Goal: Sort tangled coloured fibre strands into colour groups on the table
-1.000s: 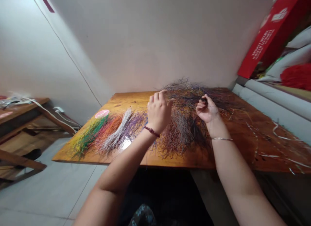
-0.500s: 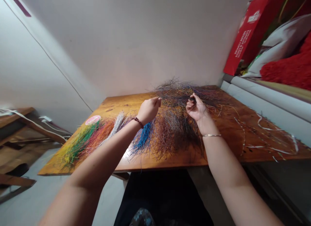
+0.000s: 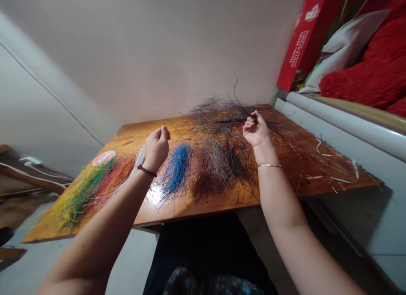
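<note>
My left hand is closed in a pinch above the table, between the white and blue bundles, with a few thin dark strands sticking out from its fingertips. My right hand is curled round dark strands at the edge of a tangled, mixed-colour pile at the back. Nearer me, sorted bundles of stiff thin strands lie in a row: yellow, green, red-orange, white, blue, brown, grey and dark.
The wooden table stands against a wall. A pink-and-white disc lies beyond the green bundle. White ribbon and beaded strings lie at the right. A red box and red fluffy cloth sit beyond the right edge.
My left hand has moved left, away from my right hand, drawing out a few strands and uncovering the blue bundle. My right hand stays by the pile. The view has shifted slightly right.
</note>
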Demonstrator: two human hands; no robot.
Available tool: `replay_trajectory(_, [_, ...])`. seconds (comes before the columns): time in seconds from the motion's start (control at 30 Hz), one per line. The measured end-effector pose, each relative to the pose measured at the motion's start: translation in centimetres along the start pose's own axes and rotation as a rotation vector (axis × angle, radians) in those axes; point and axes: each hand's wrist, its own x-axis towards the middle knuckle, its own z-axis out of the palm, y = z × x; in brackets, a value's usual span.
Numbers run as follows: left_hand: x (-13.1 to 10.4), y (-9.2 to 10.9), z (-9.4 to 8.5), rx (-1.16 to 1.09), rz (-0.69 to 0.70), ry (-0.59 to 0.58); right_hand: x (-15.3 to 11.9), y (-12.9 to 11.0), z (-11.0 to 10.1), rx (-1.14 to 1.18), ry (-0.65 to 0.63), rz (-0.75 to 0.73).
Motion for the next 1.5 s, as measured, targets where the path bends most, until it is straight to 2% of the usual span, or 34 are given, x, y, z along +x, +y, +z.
replay_trajectory(0.1, [0.0,-0.3,0.0,-0.16,-0.125,0.03,-0.1,-0.6,0.0,-0.006,-0.001,-0.019])
replay_trajectory(0.17, [-0.2,0.3,0.3,-0.326,-0.256,0.004,-0.2,-1.0,-0.1,-0.013,-0.01,-0.038])
replay_trajectory(0.3, [-1.6,2.8,1.9,-0.614,-0.527,-0.221,-0.4,-1.6,0.0,0.002,-0.028,-0.075])
replay_trajectory(0.5, [-3.5,6.2,6.5,-0.798,-0.765,-0.613,-0.4,-1.7,0.0,0.002,-0.025,-0.073])
replay_trajectory(0.63, [-4.0,8.2,9.1,-0.854,-0.889,-0.782,-0.4,-1.6,0.0,0.025,-0.021,-0.078])
replay_trajectory(0.73, [-4.6,9.5,10.5,-0.779,-0.915,-0.867,-0.4,-1.4,0.1,0.048,-0.01,-0.074])
replay_trajectory(0.9, [-5.5,10.2,12.6,-0.663,-0.935,-0.862,-0.2,-1.3,0.0,0.022,0.039,-0.07])
replay_trajectory(1.17, [-5.6,8.6,14.7,-0.579,-0.972,-0.82,0.1,-1.0,-0.3,0.008,0.011,-0.072])
replay_trajectory(1.33, [-5.3,7.0,15.2,-0.568,-0.979,-0.782,0.0,-1.0,-0.2,0.005,0.025,-0.067])
replay_trajectory(1.5, [-4.7,6.0,14.8,-0.559,-0.981,-0.745,0.0,-1.2,0.0,0.016,0.027,-0.05])
